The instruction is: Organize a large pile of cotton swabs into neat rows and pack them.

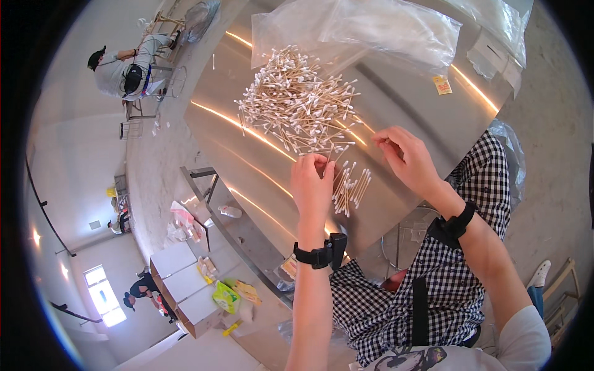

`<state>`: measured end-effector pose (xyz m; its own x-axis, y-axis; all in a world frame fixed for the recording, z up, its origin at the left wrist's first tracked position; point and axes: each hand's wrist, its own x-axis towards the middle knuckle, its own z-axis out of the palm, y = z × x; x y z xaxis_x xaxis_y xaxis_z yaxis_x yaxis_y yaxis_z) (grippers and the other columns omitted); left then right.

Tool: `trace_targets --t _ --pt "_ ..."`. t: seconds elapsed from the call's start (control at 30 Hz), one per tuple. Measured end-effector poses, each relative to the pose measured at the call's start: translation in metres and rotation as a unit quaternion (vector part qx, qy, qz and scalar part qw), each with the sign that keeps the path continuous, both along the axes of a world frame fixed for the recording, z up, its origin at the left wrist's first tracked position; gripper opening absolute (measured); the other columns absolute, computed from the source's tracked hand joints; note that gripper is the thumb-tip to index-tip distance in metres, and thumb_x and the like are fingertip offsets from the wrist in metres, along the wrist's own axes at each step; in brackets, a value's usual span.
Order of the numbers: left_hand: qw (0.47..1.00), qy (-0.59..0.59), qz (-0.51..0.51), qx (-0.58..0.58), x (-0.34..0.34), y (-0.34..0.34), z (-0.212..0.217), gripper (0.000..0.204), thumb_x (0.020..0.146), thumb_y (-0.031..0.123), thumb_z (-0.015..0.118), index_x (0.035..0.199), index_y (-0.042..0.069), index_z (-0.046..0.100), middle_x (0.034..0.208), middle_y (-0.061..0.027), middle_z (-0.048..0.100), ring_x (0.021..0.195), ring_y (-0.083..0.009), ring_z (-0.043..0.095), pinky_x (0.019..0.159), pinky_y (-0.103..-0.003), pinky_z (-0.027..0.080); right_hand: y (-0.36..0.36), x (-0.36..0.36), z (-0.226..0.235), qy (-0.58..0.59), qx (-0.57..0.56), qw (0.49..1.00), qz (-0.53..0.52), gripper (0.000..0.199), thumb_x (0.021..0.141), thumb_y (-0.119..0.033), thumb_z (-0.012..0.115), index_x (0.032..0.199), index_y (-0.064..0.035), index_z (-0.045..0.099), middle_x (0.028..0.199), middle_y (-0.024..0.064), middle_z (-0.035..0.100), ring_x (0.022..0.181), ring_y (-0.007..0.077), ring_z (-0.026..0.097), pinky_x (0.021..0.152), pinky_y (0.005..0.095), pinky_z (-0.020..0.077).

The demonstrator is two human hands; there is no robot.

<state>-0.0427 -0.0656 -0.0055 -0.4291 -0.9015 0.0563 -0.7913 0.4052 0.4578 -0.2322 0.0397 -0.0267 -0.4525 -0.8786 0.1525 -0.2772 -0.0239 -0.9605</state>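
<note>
A large loose heap of cotton swabs (294,99) with wooden sticks and white tips lies on a shiny metal table (396,204). At the near edge of this heap, my left hand (312,185) is closed, its fingers pinching a few swabs. My right hand (405,157) hovers to the right of the heap, thumb and fingers curled together; whatever may be between them is too small to make out. Between my hands and slightly nearer lies a small group of swabs (351,188), roughly lined up side by side.
Clear plastic bags (383,34) cover the table's far side, with a small yellow label (442,85) beside them. A single swab (214,61) lies off to the left. White-topped boxes (176,272) and a green package (226,298) stand beyond the table's left edge. Other people are farther off.
</note>
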Motion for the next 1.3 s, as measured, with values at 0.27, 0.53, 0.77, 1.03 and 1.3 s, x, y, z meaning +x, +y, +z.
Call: trace_targets --t 0.27,0.53,0.77,1.03,1.3 --pt "0.998 -0.03 -0.017 0.044 0.023 0.026 -0.002 0.008 0.088 0.011 0.07 0.089 0.003 0.067 0.089 -0.0089 0.063 0.084 -0.024 0.061 0.078 -0.035 0.049 0.003 -0.001 0.001 0.058 -0.011 0.998 0.023 0.015 0.093 0.003 0.058 0.106 -0.0013 0.064 0.089 0.0106 0.062 0.074 0.0222 0.061 0.065 0.0314 0.0483" --pt "0.999 -0.02 0.031 0.022 0.024 0.033 0.003 0.008 0.089 0.008 0.067 0.096 0.003 0.066 0.089 -0.0086 0.063 0.087 -0.0253 0.062 0.081 -0.037 0.049 0.002 0.006 -0.004 0.07 -0.026 0.997 0.032 0.015 0.093 0.001 0.058 0.106 -0.0033 0.064 0.091 0.0113 0.063 0.072 0.0273 0.061 0.065 0.0341 0.0486" --pt "0.999 0.006 -0.002 -0.038 0.002 0.068 -0.003 0.024 0.097 0.015 0.059 0.117 0.004 0.064 0.115 -0.0129 0.062 0.109 -0.0321 0.057 0.096 -0.043 0.044 0.002 0.006 -0.006 0.078 -0.014 0.996 0.041 0.012 0.093 -0.005 0.059 0.105 -0.0076 0.062 0.097 0.0085 0.067 0.083 0.0305 0.067 0.069 0.0387 0.0529" --pt "1.0 -0.017 0.007 -0.015 -0.018 0.118 -0.015 0.069 0.1 0.03 0.057 0.15 -0.007 0.028 0.152 -0.0285 0.035 0.143 -0.0449 0.029 0.118 -0.052 0.023 0.001 0.007 -0.006 0.068 -0.009 0.996 0.052 0.016 0.094 0.0 0.058 0.108 -0.0049 0.063 0.096 0.0106 0.066 0.083 0.0294 0.068 0.069 0.0366 0.0532" --pt "0.993 -0.116 0.01 -0.017 -0.039 0.131 -0.032 0.095 0.095 0.045 0.06 0.154 -0.012 0.012 0.161 -0.0318 0.013 0.152 -0.0441 0.009 0.122 -0.053 0.012 0.001 0.012 -0.009 0.073 -0.003 0.996 0.05 0.015 0.094 0.0 0.058 0.107 -0.0052 0.063 0.096 0.0101 0.066 0.083 0.0284 0.068 0.069 0.0361 0.0537"
